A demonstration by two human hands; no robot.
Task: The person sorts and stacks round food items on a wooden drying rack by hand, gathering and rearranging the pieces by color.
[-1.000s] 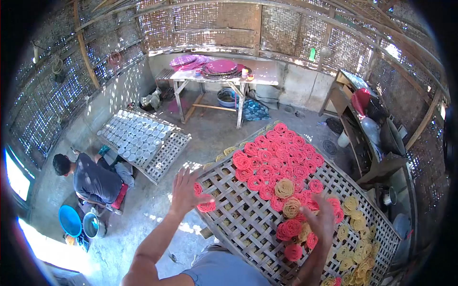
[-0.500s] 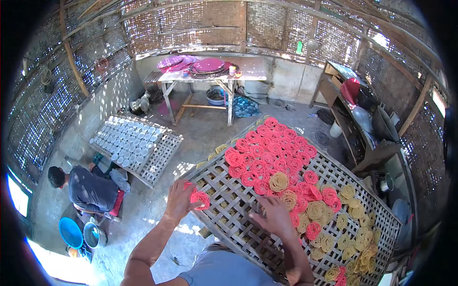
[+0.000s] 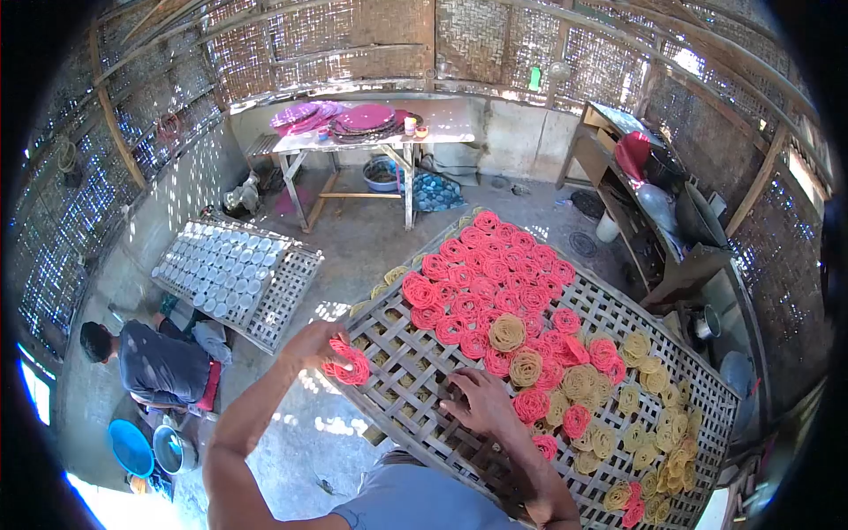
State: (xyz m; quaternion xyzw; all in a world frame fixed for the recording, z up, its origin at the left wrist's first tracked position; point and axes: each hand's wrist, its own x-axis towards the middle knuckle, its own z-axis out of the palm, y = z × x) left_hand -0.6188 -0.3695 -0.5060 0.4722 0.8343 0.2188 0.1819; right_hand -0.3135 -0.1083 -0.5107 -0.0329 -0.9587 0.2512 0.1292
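Note:
Pinched in my left hand [image 3: 311, 344] at the rack's left corner are pink coils of noodle-like strands [image 3: 348, 366]; how many is hard to tell. My right hand [image 3: 481, 402] hovers at or just above the woven bamboo rack [image 3: 397, 353], fingers apart and holding nothing I can see. Pink coils [image 3: 481, 283] lie close together over the rack's far left part. Tan coils [image 3: 583, 386] of the same shape are mixed among them and spread toward the right side. More tan coils show through the lattice below, partly hidden.
A person [image 3: 166, 360] crouches at left beside a blue basin [image 3: 132, 447] and a metal pot [image 3: 175, 449]. Behind them, a second rack [image 3: 287, 287] carries rows of pale discs. A table [image 3: 442, 124] with pink round trays stands at the back; a wooden shelf [image 3: 609, 181] with pots is at right.
The view has shifted slightly. My left hand has turned and drawn the pink coils left, tilting them at the rack's corner. My right hand stays over the lattice.

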